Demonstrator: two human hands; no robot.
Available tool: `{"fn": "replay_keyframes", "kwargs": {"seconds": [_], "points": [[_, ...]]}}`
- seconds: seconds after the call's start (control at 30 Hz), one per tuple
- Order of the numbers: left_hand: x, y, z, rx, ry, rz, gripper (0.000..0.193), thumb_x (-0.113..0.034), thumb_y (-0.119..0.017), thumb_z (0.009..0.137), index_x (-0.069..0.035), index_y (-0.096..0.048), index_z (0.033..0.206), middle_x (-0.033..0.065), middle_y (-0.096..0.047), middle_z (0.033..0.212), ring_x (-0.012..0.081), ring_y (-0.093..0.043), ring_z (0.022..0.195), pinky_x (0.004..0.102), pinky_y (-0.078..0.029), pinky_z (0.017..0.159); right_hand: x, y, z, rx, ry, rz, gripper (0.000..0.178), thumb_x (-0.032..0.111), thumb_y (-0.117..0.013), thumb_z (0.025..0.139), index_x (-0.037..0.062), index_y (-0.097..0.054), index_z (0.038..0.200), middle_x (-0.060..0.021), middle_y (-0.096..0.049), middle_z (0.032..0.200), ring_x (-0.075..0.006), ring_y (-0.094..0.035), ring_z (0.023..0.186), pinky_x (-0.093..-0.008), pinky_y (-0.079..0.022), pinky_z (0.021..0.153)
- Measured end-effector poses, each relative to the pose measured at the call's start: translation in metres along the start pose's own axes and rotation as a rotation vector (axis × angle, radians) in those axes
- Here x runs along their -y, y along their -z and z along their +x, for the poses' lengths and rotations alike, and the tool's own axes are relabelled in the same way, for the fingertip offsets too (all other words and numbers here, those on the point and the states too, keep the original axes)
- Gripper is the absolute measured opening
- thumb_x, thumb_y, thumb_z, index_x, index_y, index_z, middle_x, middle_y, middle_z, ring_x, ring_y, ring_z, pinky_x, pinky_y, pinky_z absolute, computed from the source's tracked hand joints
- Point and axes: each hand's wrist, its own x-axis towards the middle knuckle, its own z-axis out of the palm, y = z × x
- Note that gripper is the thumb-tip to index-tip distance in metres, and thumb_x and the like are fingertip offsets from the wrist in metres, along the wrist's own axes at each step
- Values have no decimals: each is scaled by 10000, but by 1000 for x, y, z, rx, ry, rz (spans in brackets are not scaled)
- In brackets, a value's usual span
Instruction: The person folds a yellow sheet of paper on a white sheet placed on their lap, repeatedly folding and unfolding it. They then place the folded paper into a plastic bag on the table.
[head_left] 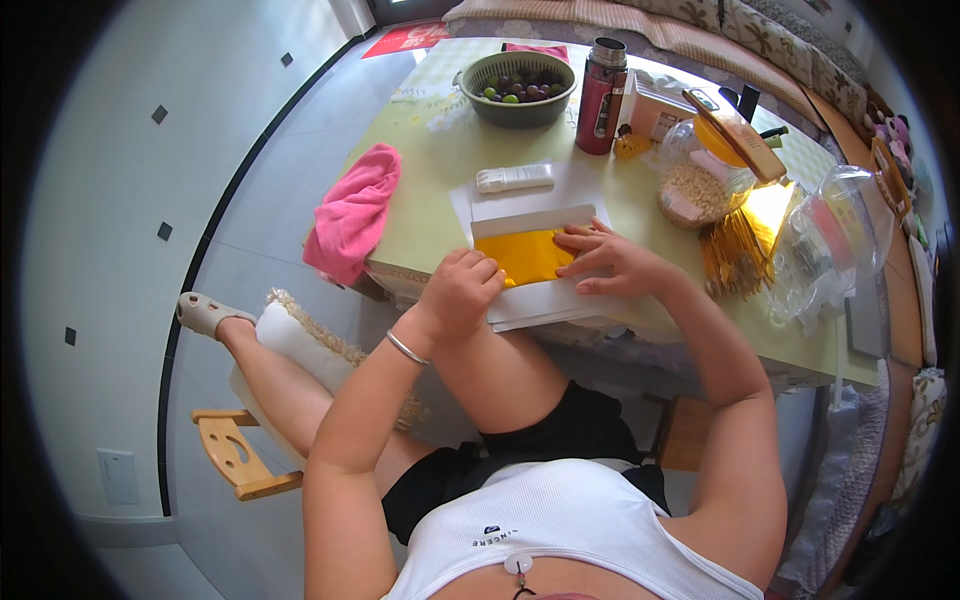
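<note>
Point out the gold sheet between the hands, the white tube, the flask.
Gold sheet [523, 259]: head view, middle of its face.
White tube [515, 178]: head view, mid-body.
Flask [601, 102]: head view, middle of its red body.

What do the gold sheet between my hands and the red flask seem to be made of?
The gold sheet looks like metallic foil or foil-faced paper, given its yellow sheen. The red flask is probably metal, glossy-coated, judging by its silvery top.
</note>
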Motion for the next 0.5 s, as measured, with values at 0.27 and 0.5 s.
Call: {"fn": "replay_keyframes", "kwargs": {"seconds": [0.27,0.5], "points": [[-3,7,1,-69,126,-226,157,-27,-685,715,-36,-656,869,103,-678,896,327,-646,853,423,-513,816,48,-43,30,-345,-103,-14,174,193,-753,813,53,-681,886,-126,-668,1185,-313,-587,1197,-418,-428,1069],[-1,-10,5,-193,532,-622,242,-55,-701,816,4,-661,1047,109,-677,887,306,-642,861,406,-505,815,51,-76,43,-592,-157,-174,181,192,-731,820,34,-647,788,-144,-659,1193,-344,-566,1199,-500,-386,1091]]}}
